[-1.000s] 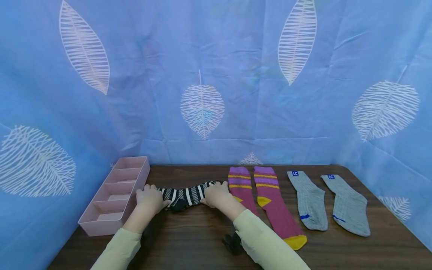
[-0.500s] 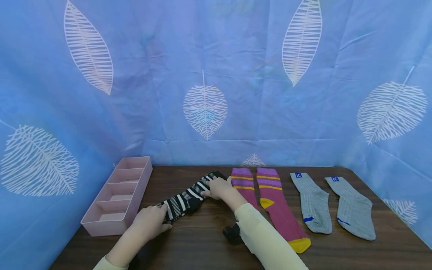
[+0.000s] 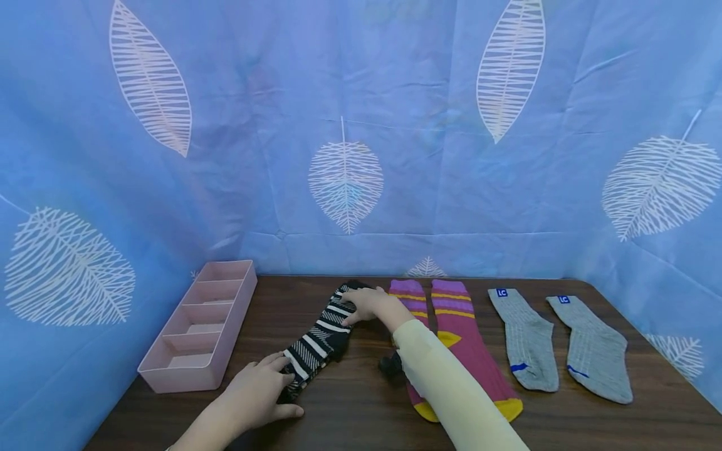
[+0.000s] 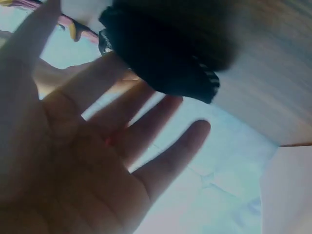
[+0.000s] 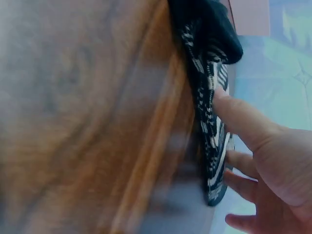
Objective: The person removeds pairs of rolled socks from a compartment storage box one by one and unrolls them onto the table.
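A black sock [image 3: 319, 338] with white stripes lies slantwise across the table, its far end up and to the right. My left hand [image 3: 254, 391] is at the near end, fingers fairly straight and thumb apart; in the left wrist view the fingertips meet the dark end of the sock [image 4: 161, 58]. My right hand [image 3: 369, 305] rests at the far end. In the right wrist view its thumb tip touches the striped sock [image 5: 209, 112], and the other fingers lie loosely along the edge. Part of the far end is hidden under this hand.
A pink divided box [image 3: 234, 338] stands on the left of the brown table [image 3: 350, 413]. Two maroon and purple socks [image 3: 474, 357] lie right of centre, one partly behind my right sleeve [image 3: 445, 382]. Farther right lie two grey socks [image 3: 530, 344]. A blue leaf-patterned curtain [image 3: 417, 188] hangs behind.
The striped sock has turned from lying nearly crosswise to a steep slant. My left hand has come nearer and its fingers have spread; my right hand has moved slightly farther away.
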Demonstrator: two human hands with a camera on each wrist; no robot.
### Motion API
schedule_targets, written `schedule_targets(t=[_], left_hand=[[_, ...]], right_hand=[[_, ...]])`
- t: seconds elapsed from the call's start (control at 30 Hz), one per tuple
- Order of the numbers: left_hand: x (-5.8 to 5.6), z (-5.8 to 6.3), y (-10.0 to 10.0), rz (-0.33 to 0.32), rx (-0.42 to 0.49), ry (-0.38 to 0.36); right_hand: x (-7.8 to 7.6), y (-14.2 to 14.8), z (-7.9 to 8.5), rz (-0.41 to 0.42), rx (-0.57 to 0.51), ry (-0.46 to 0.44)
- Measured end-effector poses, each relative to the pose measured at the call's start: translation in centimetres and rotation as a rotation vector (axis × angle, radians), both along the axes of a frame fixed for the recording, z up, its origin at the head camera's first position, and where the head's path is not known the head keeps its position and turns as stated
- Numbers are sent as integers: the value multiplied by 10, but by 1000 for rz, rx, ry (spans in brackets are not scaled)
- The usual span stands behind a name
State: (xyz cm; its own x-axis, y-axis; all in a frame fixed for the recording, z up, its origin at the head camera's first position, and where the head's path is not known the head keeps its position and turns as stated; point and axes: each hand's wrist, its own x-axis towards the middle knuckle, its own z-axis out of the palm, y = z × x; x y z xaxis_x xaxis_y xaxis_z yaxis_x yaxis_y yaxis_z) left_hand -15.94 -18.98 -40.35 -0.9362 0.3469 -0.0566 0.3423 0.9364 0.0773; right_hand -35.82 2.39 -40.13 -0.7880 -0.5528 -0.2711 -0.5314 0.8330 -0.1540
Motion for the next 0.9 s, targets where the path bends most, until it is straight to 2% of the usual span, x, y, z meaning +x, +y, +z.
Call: schedule_targets(t=[0.2, 0.37, 0.5, 0.77, 0.9], left_hand=[[7, 1, -13, -78, 64, -131], [14, -2, -17, -132, 121, -200], [17, -2, -11, -160, 125, -235], [14, -5, 7, -240, 68, -210], [14, -7, 15, -281, 40, -190]], right_hand=[[-14, -6, -1, 98, -19, -71], [-22, -10, 0, 98, -89, -177], [-25, -13, 1, 114, -138, -230], [-32, -10, 4, 125, -153, -268], [-33, -7, 5, 134, -108, -244]])
